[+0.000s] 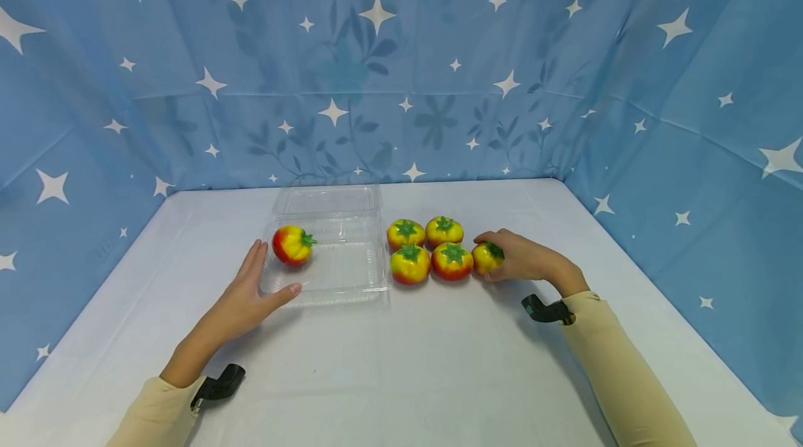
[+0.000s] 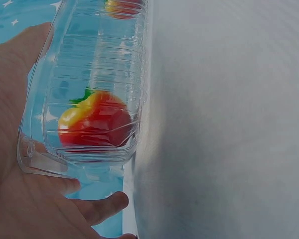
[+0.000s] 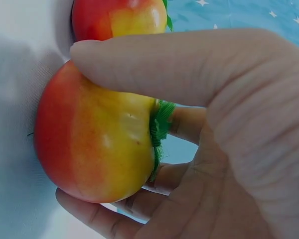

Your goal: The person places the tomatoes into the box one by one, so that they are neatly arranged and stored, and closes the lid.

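Observation:
My right hand [image 1: 523, 256] grips a red-and-yellow tomato [image 3: 97, 139] with a green leafy top, thumb on one side and fingers curled round the other. This tomato sits at the right end of a group of similar tomatoes [image 1: 452, 262] on the table. On the left, my left hand [image 1: 241, 304] lies along the left front corner of a clear plastic container [image 1: 351, 269], fingers straight and thumb spread along its front. A single tomato [image 1: 291, 245] rests tilted inside the container, near its left wall, and shows through the plastic in the left wrist view.
The container's clear lid [image 1: 326, 201] lies folded back behind it. Under everything is a table with a white cloth [image 1: 376, 377]. A blue curtain with white stars [image 1: 401, 70] hangs behind the table and along both sides.

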